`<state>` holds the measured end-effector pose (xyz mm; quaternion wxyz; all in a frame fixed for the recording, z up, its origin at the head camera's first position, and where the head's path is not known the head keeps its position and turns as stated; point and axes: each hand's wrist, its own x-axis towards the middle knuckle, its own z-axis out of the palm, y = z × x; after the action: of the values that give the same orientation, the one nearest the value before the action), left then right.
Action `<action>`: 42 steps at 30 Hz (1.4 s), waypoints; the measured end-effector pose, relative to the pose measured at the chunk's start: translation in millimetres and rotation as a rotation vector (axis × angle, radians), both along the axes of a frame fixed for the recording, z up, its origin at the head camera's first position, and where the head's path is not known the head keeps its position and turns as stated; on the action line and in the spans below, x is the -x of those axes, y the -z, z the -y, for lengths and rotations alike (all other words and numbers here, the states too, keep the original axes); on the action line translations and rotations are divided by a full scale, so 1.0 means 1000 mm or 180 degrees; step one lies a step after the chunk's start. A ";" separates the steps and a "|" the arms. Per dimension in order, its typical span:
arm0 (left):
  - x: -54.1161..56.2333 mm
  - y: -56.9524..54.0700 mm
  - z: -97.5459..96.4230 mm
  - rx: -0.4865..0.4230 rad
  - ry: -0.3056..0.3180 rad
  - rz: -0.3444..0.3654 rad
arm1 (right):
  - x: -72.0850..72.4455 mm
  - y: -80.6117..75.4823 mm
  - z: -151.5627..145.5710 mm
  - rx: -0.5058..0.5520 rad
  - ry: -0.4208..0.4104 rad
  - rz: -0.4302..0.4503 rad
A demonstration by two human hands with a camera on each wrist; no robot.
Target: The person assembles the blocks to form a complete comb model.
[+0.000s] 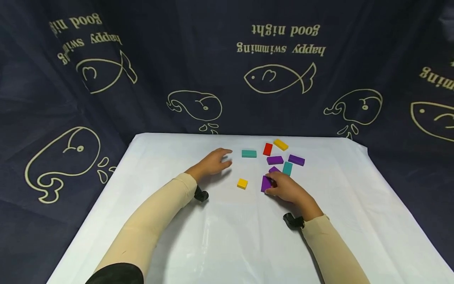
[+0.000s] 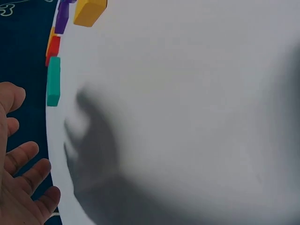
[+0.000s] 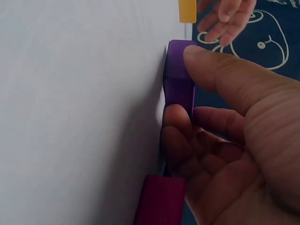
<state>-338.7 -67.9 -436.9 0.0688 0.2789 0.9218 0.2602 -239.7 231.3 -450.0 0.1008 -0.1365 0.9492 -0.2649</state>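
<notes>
In the head view my right hand [image 1: 288, 189] pinches a purple block [image 1: 265, 184] at the table's middle. Up close, the right wrist view shows the thumb on one end of that purple block [image 3: 179, 61] and curled fingers at its other end. Just beyond the hand lies another purple block [image 1: 274, 169], partly hidden by it, beside a teal block [image 1: 287, 169]. My left hand [image 1: 213, 162] is held over the table with fingers spread, holding nothing. Nearest to it are a teal block [image 1: 249, 154] and a yellow block [image 1: 242, 184], both apart from it.
Toward the back of the white table [image 1: 220, 236] lie a red block [image 1: 267, 149], a yellow block [image 1: 281, 144] and two purple blocks, one nearer the middle [image 1: 274, 160], the other purple block [image 1: 296, 159] farther right. A dark patterned cloth [image 1: 227, 110] hangs behind.
</notes>
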 end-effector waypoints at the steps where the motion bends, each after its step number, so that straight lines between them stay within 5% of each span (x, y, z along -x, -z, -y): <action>1: 0.001 0.001 -0.002 0.0003 -0.0013 -0.0003 | 0.000 -0.001 0.001 0.0007 0.0007 -0.0015; 16: 0.012 0.013 -0.037 -0.0203 -0.0460 0.0141 | -0.001 0.001 0.003 0.0064 0.0055 0.0017; 23: 0.016 0.016 -0.053 -0.0240 -0.0425 0.0160 | 0.001 0.002 0.002 0.0085 0.0104 -0.0018; 31: 0.024 0.023 -0.060 0.0037 -0.0146 -0.0061 | 0.000 0.002 0.004 0.0110 0.0211 0.0044; 42: 0.029 0.025 -0.067 0.0142 -0.0260 -0.0059 | -0.001 0.002 0.005 0.0130 0.0241 0.0011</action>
<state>-367.6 -0.4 -461.4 0.0557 0.2419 0.9386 0.2395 -238.5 226.6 -451.8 0.0895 -0.1021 0.9479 -0.2881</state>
